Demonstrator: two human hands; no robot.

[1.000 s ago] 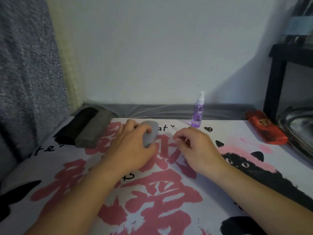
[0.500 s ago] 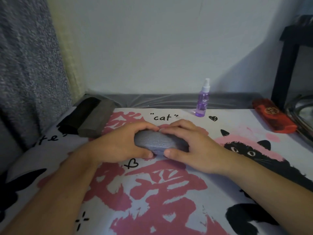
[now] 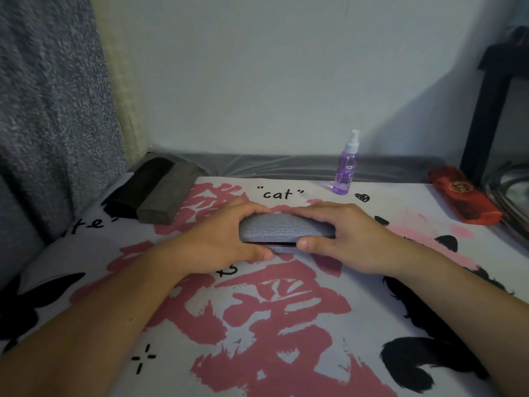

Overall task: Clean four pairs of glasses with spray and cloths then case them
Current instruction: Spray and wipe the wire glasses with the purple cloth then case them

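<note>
A grey textured glasses case (image 3: 282,231) lies crosswise on the printed cloth (image 3: 274,316) at the middle. My left hand (image 3: 220,236) grips its left end, fingers over the top and thumb below. My right hand (image 3: 346,237) grips its right end the same way. A thin dark gap shows along the case's front seam. A purple spray bottle (image 3: 346,173) with a white nozzle stands upright behind, to the right. No glasses or cleaning cloths are visible.
A black case (image 3: 137,187) and a dark grey case (image 3: 166,199) lie side by side at the back left. A red case (image 3: 463,194) lies at the back right, beside a metal tray (image 3: 512,196) and a black table leg (image 3: 483,110). A wall stands behind.
The left hand brought the grey case from the back to the middle and laid it crosswise. The right hand then took hold of its right end. The case's seam now shows a thin gap.
</note>
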